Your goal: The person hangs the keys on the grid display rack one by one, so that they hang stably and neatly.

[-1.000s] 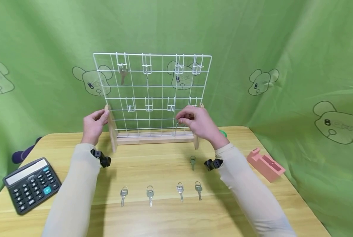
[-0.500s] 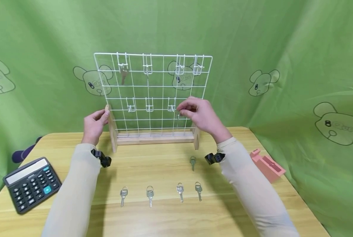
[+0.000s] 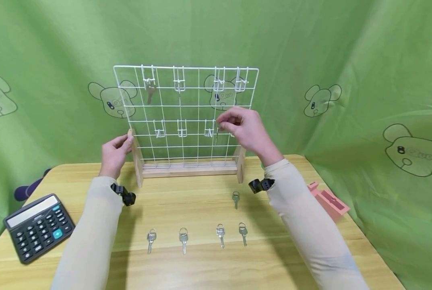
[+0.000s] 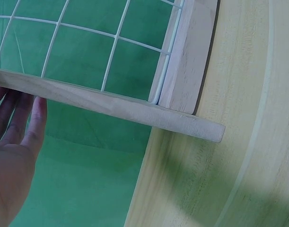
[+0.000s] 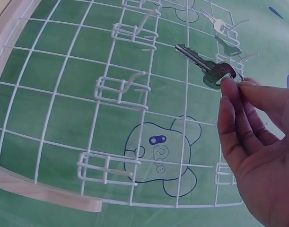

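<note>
Left hand (image 3: 114, 156): we pinch a wooden upright (image 4: 111, 105) | Right hand (image 3: 245, 129): we pinch a key (image 5: 207, 69) by its ring (image 5: 240, 76) | Key: before the rack (image 3: 190, 172), towards the far edge of the desk (image 3: 190, 201) | Care: we should brace gently, facing the ring squarely to a hook (image 3: 209, 132)

I've raised my right grip (image 3: 247, 128) in front of the wire rack (image 3: 198, 106), bringing the key (image 5: 209, 71) up level with the lower hooks (image 3: 209, 133).

Left hand (image 3: 114, 155) low; right hand (image 3: 248, 129) higher, pinching.
</note>
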A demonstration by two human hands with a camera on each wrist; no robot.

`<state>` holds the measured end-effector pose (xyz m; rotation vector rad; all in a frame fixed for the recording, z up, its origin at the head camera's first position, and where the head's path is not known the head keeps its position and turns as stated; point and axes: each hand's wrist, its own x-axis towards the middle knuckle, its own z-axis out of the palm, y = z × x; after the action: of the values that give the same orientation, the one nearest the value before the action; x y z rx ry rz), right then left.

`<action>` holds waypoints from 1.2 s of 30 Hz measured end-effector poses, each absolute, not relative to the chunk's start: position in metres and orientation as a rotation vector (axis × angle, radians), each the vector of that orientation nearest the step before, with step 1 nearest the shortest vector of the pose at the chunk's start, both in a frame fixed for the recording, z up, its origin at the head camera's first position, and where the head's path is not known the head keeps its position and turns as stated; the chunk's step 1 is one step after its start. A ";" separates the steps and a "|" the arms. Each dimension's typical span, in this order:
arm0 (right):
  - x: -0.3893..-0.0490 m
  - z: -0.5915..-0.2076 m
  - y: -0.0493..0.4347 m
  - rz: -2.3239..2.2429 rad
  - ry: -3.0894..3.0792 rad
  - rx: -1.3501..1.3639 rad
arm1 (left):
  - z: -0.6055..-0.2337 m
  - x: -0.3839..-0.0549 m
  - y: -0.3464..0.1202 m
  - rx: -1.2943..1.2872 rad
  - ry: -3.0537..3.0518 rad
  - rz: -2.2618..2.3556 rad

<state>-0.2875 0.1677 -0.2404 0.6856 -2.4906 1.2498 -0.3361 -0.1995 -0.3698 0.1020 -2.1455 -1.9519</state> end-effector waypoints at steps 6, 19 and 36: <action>-0.291 -0.233 0.168 1.273 -2.482 0.643 | -0.370 -0.336 -0.199 0.095 -2.136 -1.958; -0.300 -0.218 0.168 1.336 -2.390 0.582 | -0.369 -0.337 -0.200 0.100 -2.151 -1.940; -0.303 -0.203 0.160 1.483 -2.161 0.511 | -0.371 -0.336 -0.199 0.108 -2.176 -1.926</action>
<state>-0.3027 0.1599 -0.2031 0.5112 -2.1606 1.4832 -0.3362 -0.1995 -0.3713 0.1077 -2.1761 -1.9257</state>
